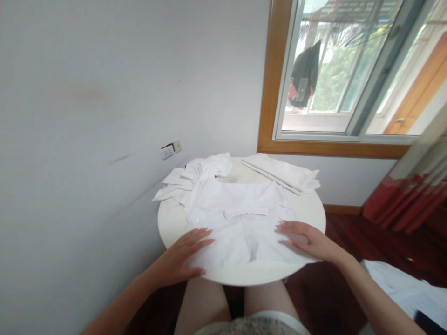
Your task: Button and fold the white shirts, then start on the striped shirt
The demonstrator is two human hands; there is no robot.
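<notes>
A white garment (223,237) lies spread on the round white table (244,278), its top part turned over. A narrow cloth strap runs across its middle, and a slit or fold opens at the near edge. My left hand (186,253) rests on the garment's left side, fingers spread, the thumb near the table's edge. On the right side, my right hand (305,238) lies with outstretched fingers on the cloth. Neither hand grips anything. Behind the garment's left side is a crumpled white cloth (206,167), and a folded white cloth (279,171) lies at the back right.
The table stands against a wall with a socket (167,152). A wood-framed window (324,149) is at the right, beside a red and cream curtain (398,200). White material (401,284) and a dark object (429,322) are at the lower right.
</notes>
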